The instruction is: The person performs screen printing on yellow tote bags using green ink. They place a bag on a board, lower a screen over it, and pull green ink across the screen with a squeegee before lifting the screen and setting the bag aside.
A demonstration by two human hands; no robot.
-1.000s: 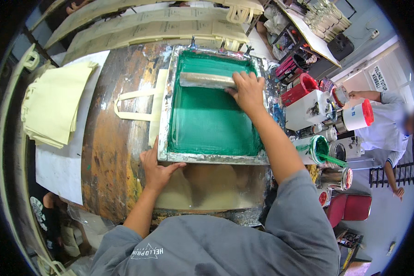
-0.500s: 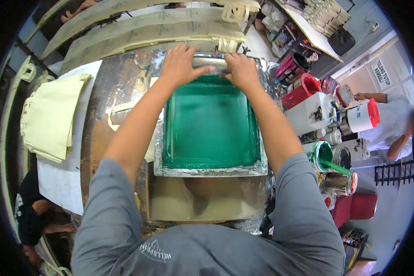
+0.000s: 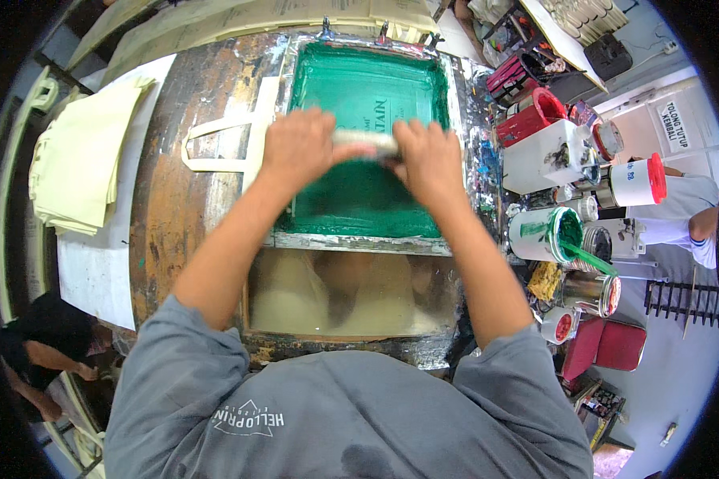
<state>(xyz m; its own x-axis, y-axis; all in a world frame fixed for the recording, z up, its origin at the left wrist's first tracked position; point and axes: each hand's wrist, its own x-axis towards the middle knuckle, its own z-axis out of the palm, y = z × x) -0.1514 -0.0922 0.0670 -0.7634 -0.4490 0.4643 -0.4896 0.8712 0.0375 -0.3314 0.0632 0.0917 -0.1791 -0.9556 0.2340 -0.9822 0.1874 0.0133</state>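
My left hand (image 3: 301, 149) and my right hand (image 3: 428, 160) are both closed on a squeegee (image 3: 366, 144), one at each end of its pale handle. The hands are a little blurred, and the blade is mostly hidden under them. The squeegee stands over the middle of a screen printing frame (image 3: 359, 244), whose mesh (image 3: 367, 72) is coated in wet green ink. Lettering shows faintly in the mesh beyond my right hand. From under the frame's left side sticks out a cream tote bag (image 3: 256, 140), its looped handle lying on the table.
A stack of cream bags (image 3: 88, 160) lies on a white board (image 3: 96, 275) at the left. Along the right stand several ink containers, including a white tub of green ink (image 3: 535, 234) and a red-rimmed can (image 3: 535, 112). Hinge clamps (image 3: 383, 32) line the frame's far edge. Other people are at both sides.
Both hands have pulled the squeegee from the frame's far edge toward me, to its middle. Lettering now shows in the mesh behind it. The whole view has shifted slightly.
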